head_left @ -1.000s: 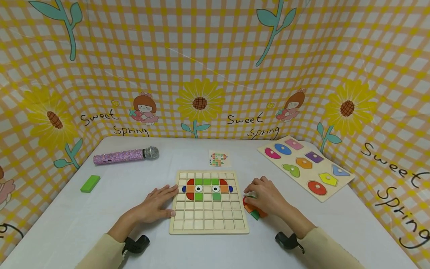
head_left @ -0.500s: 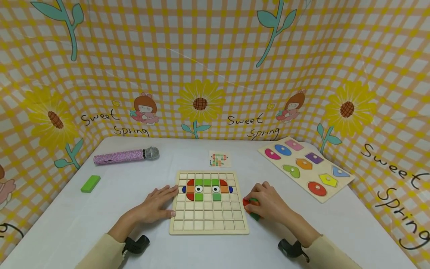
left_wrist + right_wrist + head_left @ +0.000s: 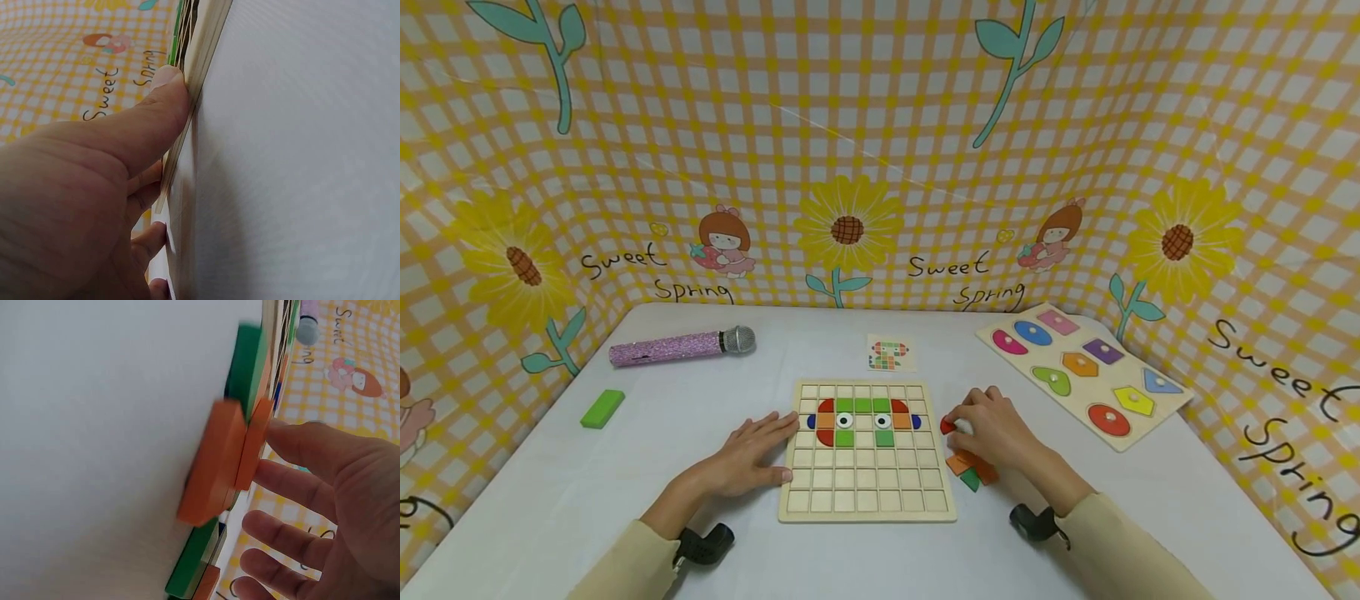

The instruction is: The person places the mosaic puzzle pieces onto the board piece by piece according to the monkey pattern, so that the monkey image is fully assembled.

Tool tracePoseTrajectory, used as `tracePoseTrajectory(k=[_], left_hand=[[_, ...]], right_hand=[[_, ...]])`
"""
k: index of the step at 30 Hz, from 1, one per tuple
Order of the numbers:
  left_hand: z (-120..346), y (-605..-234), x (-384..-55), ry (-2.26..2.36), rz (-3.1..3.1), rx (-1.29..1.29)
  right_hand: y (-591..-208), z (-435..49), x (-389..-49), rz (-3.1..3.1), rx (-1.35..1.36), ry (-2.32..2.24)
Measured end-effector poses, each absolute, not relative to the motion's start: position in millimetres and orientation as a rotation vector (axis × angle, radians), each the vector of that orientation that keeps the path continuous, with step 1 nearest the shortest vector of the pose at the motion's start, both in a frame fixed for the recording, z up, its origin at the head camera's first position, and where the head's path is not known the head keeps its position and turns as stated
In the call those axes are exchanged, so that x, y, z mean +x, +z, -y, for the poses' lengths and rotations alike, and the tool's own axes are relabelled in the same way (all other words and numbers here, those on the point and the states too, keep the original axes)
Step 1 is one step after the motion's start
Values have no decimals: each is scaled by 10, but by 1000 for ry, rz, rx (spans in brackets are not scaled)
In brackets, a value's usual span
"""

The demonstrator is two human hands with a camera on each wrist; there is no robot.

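A square wooden grid board (image 3: 867, 503) lies at the table's middle. In its cells, red, orange, green and blue tiles and two eye discs (image 3: 844, 421) form a face. My left hand (image 3: 747, 457) rests flat at the board's left side, thumb and fingers extended against its edge, as the left wrist view also shows. Right of the board, my right hand (image 3: 996, 429) bends over a small red piece (image 3: 947, 426) and pinches it at the fingertips. Below that hand lies a pile of orange pieces (image 3: 967, 463) and green pieces (image 3: 971, 479), close to the thumb in the right wrist view.
A small pattern card (image 3: 892, 353) lies beyond the board. At the back right is a knobbed shape puzzle (image 3: 1079, 364). A glittery pink microphone (image 3: 677, 347) and a green block (image 3: 603, 409) lie on the left. Patterned cloth (image 3: 850, 150) rises behind the table.
My right hand dips toward the pile, then moves away from me with the red piece, which now lies farther from the orange and green pieces. My left hand and the board stay still.
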State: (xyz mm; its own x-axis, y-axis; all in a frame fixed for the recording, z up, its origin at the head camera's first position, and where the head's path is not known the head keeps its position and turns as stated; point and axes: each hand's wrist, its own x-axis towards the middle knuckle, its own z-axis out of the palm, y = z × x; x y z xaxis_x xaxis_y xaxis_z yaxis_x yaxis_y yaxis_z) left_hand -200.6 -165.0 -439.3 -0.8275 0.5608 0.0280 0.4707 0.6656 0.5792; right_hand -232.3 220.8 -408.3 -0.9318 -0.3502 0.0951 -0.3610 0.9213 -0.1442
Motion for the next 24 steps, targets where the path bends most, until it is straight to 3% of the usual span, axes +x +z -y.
tracePoseTrajectory(k=[24], left_hand=[[1660, -4410, -2020, 888, -2716, 849]], right_hand=[[-4120, -2148, -2511, 3051, 523, 188]])
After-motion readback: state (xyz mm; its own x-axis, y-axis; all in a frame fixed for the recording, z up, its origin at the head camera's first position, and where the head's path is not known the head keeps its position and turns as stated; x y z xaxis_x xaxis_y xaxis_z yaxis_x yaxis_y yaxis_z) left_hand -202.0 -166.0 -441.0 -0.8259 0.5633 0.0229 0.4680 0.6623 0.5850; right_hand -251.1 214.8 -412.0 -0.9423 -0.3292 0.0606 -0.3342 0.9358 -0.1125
